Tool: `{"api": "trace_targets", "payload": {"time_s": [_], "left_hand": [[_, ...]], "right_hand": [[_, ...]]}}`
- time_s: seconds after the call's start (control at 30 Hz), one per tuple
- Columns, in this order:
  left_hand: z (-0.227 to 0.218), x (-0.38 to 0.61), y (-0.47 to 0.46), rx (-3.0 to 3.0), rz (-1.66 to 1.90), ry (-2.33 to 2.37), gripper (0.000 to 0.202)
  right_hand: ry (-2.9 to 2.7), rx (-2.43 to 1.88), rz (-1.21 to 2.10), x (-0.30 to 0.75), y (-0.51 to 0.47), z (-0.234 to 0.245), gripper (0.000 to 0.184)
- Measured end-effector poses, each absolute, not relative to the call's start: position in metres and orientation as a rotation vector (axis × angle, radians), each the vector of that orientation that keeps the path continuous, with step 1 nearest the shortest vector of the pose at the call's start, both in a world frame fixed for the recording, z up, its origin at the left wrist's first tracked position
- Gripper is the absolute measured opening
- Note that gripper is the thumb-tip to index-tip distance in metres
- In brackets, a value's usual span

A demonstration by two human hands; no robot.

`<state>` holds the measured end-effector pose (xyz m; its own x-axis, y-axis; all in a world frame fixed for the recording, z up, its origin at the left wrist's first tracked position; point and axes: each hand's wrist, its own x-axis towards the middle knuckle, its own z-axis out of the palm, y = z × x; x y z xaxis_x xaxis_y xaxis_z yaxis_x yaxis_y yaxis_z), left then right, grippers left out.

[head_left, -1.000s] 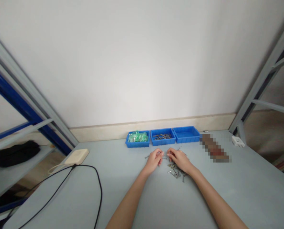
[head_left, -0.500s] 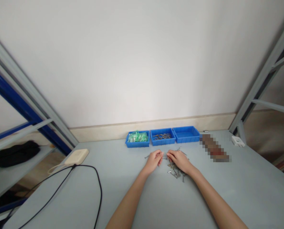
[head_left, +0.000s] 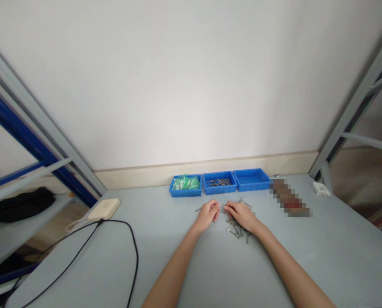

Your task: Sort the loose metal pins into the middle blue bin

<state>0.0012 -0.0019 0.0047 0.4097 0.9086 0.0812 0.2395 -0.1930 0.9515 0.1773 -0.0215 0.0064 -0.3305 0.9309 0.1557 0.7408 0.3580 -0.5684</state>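
Picking single pieces out of the loose nails (head_left: 237,230) seems to be the step in hand, and it probably goes best if you work with your fingertips only. Rest your wrists on the bench (head_left: 210,269), lift one nail at a time, and draw it off the edge of the heap rather than digging into the middle, where the pieces lie crossed and could scatter.

Your left hand (head_left: 207,214) and right hand (head_left: 243,215) sit close together, fingers curled and fingertips nearly meeting. At this size I cannot tell whether either hand is pinching anything. One thin nail (head_left: 197,210) pokes out to the left of your left hand. Its near end is hidden by your fingers, so I cannot tell whether you hold it or it simply lies there.

The heap lies in the middle of the bench, toward the back edge. It is touching your right hand, partly under it, and spills toward you past the wrist. Your left hand is just beside the heap, not on it.

Three blue bins stand in a row along the back edge, near your hands:
- The left bin (head_left: 185,186) holds green pieces.
- The middle bin (head_left: 219,183) holds dark metal pieces.
- The right bin (head_left: 251,180) shows nothing I can make out.

A black cable (head_left: 131,239) loops well off toward the left edge.
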Motion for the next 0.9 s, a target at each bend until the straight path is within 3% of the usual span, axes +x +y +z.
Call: {"api": "trace_targets", "payload": {"time_s": [0.9], "left_hand": [[0.0084,0.0003,-0.004,1.735,0.836,1.041,0.039]], "right_hand": [[-2.226,-1.481,0.504,0.1773,-0.0209,0.0044,0.04]]}}
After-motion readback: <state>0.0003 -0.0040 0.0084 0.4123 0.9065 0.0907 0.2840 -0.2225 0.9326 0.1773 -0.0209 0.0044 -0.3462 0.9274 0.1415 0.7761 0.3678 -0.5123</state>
